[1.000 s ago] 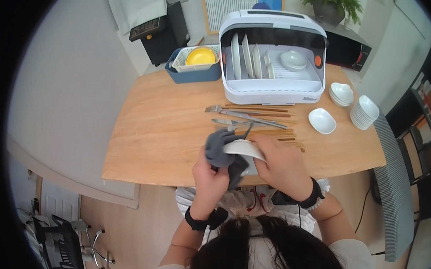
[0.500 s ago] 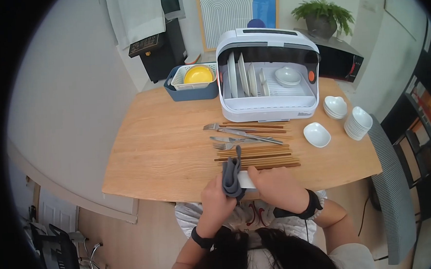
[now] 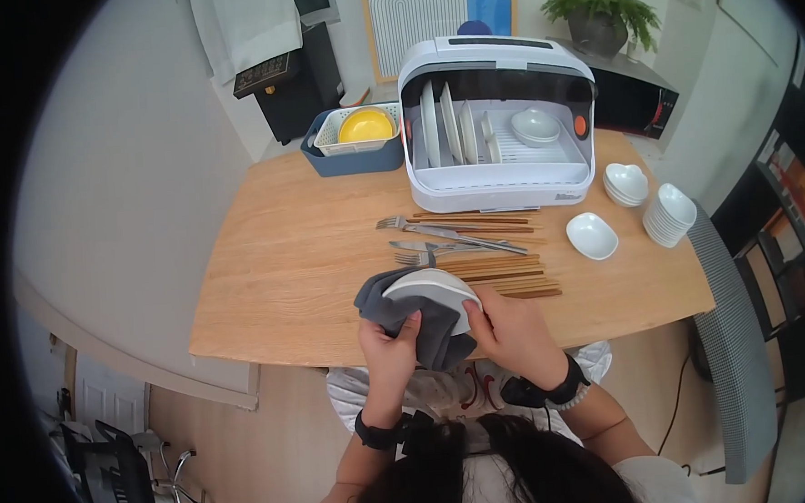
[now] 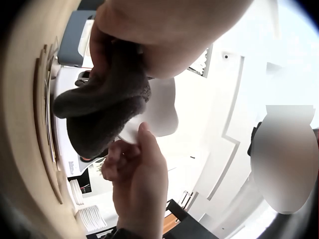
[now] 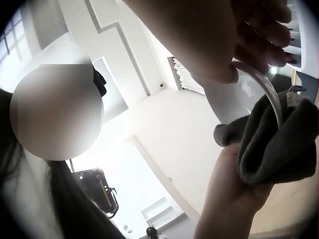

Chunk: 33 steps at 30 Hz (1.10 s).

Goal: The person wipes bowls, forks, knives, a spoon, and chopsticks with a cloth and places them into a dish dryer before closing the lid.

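Gripping one white dish [image 3: 434, 291]: right hand [image 3: 514, 328] fingers clamped on rim; left hand [image 3: 391, 343] fingers clamped on one grey cloth [image 3: 406, 320].

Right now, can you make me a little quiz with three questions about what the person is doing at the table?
1. True or false: the left hand holds a grey cloth against the white dish.
2. Which hand grips the white dish by its rim? A) the right hand B) neither hand C) the left hand alone
3. Fill in: the forks, knives and chopsticks lie on the wooden ____, in front of the dish rack.

Key
1. True
2. A
3. table
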Each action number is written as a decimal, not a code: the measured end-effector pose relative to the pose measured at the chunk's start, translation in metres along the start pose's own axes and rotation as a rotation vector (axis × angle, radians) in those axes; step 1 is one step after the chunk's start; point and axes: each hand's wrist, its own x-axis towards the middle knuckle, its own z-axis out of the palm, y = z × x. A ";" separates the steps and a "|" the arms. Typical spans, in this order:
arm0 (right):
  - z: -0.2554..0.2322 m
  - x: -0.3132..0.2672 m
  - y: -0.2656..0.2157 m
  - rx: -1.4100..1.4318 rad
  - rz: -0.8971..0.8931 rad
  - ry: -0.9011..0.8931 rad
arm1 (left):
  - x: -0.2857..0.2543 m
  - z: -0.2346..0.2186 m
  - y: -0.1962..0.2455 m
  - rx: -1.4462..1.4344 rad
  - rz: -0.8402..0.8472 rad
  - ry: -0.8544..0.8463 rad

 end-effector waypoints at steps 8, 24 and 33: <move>-0.019 0.008 0.006 -0.541 -0.299 -0.289 | -0.002 0.006 0.015 0.872 0.421 -0.270; -0.032 0.013 0.031 -0.043 -0.079 -0.018 | 0.006 -0.014 0.003 -0.003 0.040 0.006; -0.102 0.121 0.159 0.251 0.437 0.349 | 0.018 -0.064 -0.052 -0.411 -0.082 0.202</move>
